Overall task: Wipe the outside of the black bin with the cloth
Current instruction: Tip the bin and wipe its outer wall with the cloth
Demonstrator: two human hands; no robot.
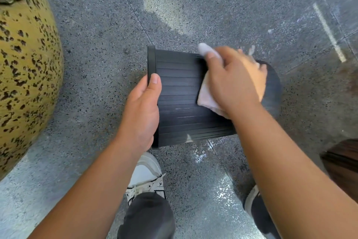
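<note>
Speckled grey floor (96,54), left hand (142,111) grasping black bin (180,103), right hand (235,82) pressing cloth (206,97) onto it

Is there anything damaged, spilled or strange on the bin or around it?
Nothing looks damaged. The black bin is held sideways above the floor, not standing, with a few pale streaks on its ribbed side. The right hand is motion-blurred.
</note>
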